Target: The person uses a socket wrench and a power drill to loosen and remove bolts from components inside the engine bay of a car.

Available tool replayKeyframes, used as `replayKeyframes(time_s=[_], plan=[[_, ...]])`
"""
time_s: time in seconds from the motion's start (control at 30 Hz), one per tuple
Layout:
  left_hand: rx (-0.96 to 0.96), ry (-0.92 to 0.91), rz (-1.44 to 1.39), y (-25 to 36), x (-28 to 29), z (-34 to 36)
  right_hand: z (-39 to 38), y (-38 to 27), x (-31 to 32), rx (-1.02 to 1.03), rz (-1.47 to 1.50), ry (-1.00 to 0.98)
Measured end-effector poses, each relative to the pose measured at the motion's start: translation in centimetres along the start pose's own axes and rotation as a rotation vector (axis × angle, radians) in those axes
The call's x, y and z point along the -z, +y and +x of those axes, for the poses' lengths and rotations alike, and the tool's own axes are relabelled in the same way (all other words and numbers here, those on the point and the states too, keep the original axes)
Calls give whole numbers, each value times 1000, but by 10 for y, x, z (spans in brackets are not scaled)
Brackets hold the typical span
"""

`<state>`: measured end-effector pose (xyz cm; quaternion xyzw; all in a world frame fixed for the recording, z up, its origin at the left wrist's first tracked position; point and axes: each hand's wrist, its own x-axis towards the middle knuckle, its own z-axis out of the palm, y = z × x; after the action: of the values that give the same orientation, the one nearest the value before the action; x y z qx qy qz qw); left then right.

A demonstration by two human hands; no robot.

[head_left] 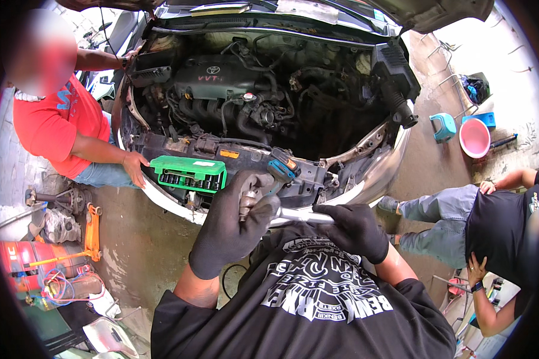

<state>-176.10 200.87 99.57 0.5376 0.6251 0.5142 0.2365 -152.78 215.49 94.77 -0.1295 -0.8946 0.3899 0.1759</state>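
Note:
In front of my chest is a shiny ratchet wrench (304, 216), lying nearly level across both hands. My left hand (227, 224), in a black glove, is closed around its head end, where a metal socket (246, 205) shows between the fingers. The handle end sits in my right hand (356, 232), also black-gloved and closed. Just beyond my left hand, an open green case (191, 172) with several dark sockets rests on the car's front edge. Beside it lies a blue and black cordless power tool (283, 166).
The open engine bay (221, 102) spreads ahead. At left, a person in a red shirt (72, 128) touches the car's front edge; at right stands another in a black shirt (500, 230). An orange jack (93, 232), red tank (36, 257) and pink basin (475, 137) are on the floor.

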Motion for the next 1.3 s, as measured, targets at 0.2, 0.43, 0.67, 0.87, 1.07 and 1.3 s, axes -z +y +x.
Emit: replayKeyframes(time_s=[0.2,0.43,0.67,0.87,1.07,1.3], plan=[[90,-113,-75,23,-20,-2,7,-15,9,52,-56,6],[-1,-318,15,35,-44,3,14,-38,16,78,486,-101],[-149,-150,71,-30,-8,1,26,-9,69,-2,441,157],[146,81,-10,-103,-4,-16,103,50,119,186,-584,375],[253,286,145,-203,-16,20,220,96,82,288,-694,114],[464,404,94,-281,-55,99,346,281,91,321,-540,23]])
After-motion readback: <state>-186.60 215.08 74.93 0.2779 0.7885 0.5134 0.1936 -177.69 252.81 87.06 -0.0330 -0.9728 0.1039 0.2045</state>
